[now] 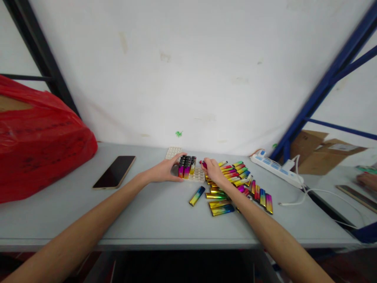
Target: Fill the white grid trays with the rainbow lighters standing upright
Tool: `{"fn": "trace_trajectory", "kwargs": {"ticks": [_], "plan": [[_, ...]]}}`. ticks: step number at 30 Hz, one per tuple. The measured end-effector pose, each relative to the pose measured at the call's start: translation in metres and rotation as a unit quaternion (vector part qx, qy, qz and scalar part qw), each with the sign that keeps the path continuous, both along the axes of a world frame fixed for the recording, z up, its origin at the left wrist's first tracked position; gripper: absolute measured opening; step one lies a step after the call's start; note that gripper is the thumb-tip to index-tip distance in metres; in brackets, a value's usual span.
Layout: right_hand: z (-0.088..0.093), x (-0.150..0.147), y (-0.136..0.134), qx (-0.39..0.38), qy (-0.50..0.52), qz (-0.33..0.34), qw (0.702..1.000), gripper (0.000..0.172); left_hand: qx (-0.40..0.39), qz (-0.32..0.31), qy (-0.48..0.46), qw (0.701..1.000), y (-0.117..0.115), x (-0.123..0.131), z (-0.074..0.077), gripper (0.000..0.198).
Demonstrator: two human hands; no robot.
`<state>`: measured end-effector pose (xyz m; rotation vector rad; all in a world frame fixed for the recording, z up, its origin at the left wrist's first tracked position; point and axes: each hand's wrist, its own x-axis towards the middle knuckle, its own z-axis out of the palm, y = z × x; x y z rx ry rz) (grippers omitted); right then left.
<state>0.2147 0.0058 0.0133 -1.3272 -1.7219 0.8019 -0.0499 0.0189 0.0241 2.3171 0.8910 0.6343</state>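
A white holder tray (198, 176) lies at the table's middle back with several rainbow-coloured lighters (186, 166) standing upright in its left part. My left hand (165, 170) curls around the tray's left side, thumb and fingers against the standing lighters. My right hand (212, 169) is closed on one lighter (203, 163) with a red end, held at the tray's right edge. Several loose lighters (235, 175) lie flat in a pile under and right of my right forearm. One lighter (197, 195) lies alone in front of the tray.
A dark phone (114, 171) lies at the left, beside a big red plastic bag (35, 141). A second white tray (173, 152) sits behind the first. A white power strip (277, 168) with cable is at the right. Another person's hand (366, 180) shows at the far right.
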Motion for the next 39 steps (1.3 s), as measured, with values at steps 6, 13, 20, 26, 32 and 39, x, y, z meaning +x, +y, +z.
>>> {"fn": "trace_trajectory", "kwargs": {"ticks": [6,13,20,26,32,39], "plan": [[0.002,0.003,-0.004,0.039,-0.002,0.011,0.999,0.074,0.0,0.003,0.004,1.0,-0.002,0.001,0.002,0.109],[0.01,0.002,-0.016,0.15,-0.052,0.022,0.987,0.061,0.002,-0.004,-0.008,1.0,0.0,0.0,0.0,0.109],[0.01,0.003,-0.013,0.265,-0.132,0.001,0.955,0.033,0.001,0.005,-0.003,1.0,-0.003,0.001,0.002,0.109],[0.011,0.004,-0.011,0.293,-0.173,0.016,0.94,0.035,0.001,0.003,-0.002,1.0,-0.003,0.001,0.003,0.108],[0.012,0.003,-0.013,0.244,-0.156,0.019,0.957,0.034,0.004,-0.003,-0.01,1.0,-0.002,0.001,0.002,0.108],[0.01,0.001,-0.015,0.23,-0.154,0.031,0.96,0.035,0.013,0.013,0.014,1.0,-0.002,0.0,0.002,0.109]]}}
